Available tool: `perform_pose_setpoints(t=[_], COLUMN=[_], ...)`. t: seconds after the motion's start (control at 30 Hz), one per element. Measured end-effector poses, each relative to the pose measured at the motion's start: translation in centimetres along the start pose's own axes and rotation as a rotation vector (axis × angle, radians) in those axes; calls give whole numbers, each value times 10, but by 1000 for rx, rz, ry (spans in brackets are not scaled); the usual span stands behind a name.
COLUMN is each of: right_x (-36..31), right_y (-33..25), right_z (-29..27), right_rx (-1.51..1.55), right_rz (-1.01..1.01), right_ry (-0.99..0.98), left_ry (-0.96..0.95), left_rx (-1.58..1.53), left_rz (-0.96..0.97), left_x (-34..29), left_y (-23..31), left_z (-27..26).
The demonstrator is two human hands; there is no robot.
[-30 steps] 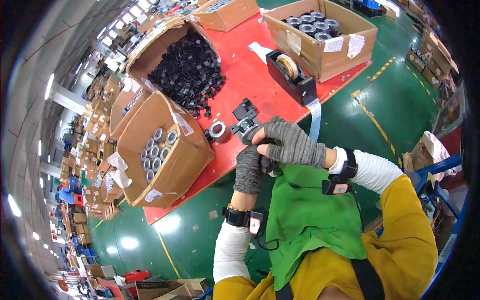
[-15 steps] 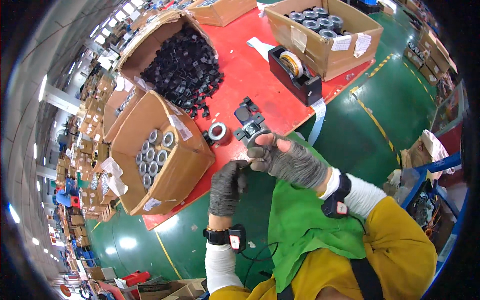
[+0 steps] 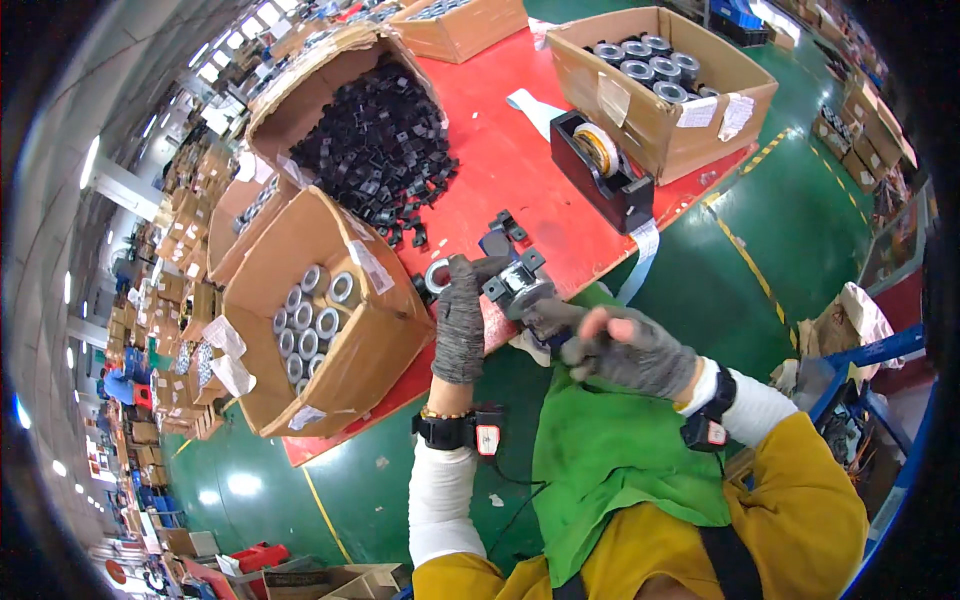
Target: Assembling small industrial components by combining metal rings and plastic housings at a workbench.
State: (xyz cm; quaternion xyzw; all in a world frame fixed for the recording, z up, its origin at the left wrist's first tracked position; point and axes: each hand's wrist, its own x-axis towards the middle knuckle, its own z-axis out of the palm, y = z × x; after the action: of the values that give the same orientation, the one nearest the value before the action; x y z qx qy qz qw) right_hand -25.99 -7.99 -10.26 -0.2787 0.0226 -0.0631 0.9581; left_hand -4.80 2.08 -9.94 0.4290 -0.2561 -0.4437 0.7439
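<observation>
My left hand (image 3: 460, 325), in a dark grey glove, reaches over the red tabletop. Its thumb or a finger stretches right toward a grey cylinder with black brackets (image 3: 520, 285). Just left of this hand is a ring-ended cylinder (image 3: 436, 276), partly covered by the glove. My right hand (image 3: 635, 350), gloved with bare fingertips, is by the near end of the bracketed cylinder. Its fingers are curled and somewhat blurred, with one gloved finger against that end. What lies inside those fingers is hidden. Beyond the brackets sits a small black clip (image 3: 509, 225).
A carton of ring-ended cylinders (image 3: 390, 335) stands left, with a heap of black clips (image 3: 375, 150) behind it. A tape dispenser (image 3: 605, 175) and another carton (image 3: 650, 125) are at the right. The red table (image 3: 500, 110) ends above green floor.
My left hand has moved up and forward to beside the ring-ended cylinder. The right hand has drawn back toward me and right, away from the left. The whole view has shifted slightly.
</observation>
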Motion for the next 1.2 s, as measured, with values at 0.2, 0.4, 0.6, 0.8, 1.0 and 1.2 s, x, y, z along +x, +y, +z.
perform_pose_setpoints(t=[0.2,0.4,0.6,0.8,1.0,1.2], right_x=[-25,-2,5,10,6,21], right_y=[-11,7,11,-9,-85,-94], right_z=[-54,-53,-40,-40,23,8], right_rx=[-440,-1350,-1555,-1912,-1786,-1443], right_rz=[-48,-449,-122,-389,-312,-554], right_ry=[209,178,-4,-48,-56,-156], left_ry=[55,-5,51,65,183,54], left_rx=[288,44,791,1135,1103,902], left_rz=[319,481,153,177,427,216], left_x=[-5,-21,-34,-19,-36,-25], left_y=[3,11,18,9,40,31], left_z=[-3,-27,14,13,70,115])
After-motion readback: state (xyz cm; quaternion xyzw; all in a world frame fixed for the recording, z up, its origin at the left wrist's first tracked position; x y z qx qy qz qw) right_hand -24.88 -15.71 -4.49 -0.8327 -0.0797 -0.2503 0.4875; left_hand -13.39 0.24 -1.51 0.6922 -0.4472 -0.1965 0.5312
